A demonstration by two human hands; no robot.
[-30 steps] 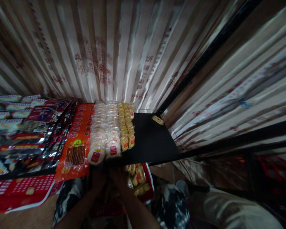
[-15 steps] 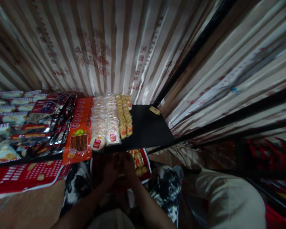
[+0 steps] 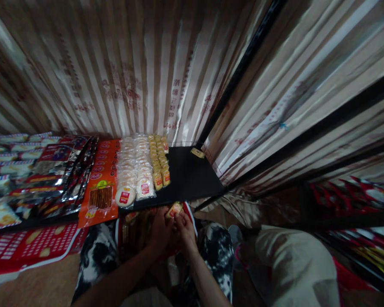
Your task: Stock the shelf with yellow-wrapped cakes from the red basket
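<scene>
Two hands (left (image 3: 160, 228), right (image 3: 184, 228)), snack packet (image 3: 174, 209) at fingertips

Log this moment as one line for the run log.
left hand: on snack packet | right hand: on same packet | location: below black shelf front edge | shelf: yellow packet row

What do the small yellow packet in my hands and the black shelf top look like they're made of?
The small yellow packet, pinched between the left hand and right hand, looks like glossy plastic film: it catches glints. The black shelf top looks like matte painted board or metal; which, I cannot tell.
</scene>
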